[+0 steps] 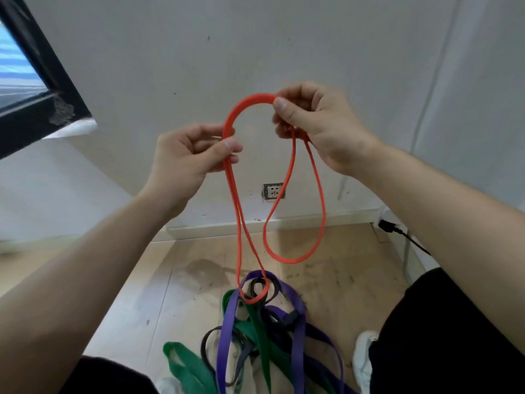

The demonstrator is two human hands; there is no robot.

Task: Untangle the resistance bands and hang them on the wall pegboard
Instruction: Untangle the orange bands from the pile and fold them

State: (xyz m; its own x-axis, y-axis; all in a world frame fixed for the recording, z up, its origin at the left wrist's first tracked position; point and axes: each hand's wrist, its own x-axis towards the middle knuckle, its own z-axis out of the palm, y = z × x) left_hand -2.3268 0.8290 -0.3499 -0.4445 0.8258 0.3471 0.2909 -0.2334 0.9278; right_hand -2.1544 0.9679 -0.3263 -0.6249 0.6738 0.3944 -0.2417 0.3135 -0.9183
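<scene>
Orange band (295, 194) between both hands, lower loop seemingly snagged.

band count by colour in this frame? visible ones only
Orange band: 1, held up in both hands
Purple band: at least 1, strands tangled
Green band: at least 1
Dark band: at least 1
Total: 4 colours, at least 4 bands; the pile hides exact counts.

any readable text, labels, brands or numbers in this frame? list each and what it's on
None readable.
Orange band: no print visible.
Purple band, green band, dark band: no visible markings.
Wall socket: any marking too small and blurred to read.
Plug by the right wall: no legible label.
White shoe: no logo discernible.
</scene>
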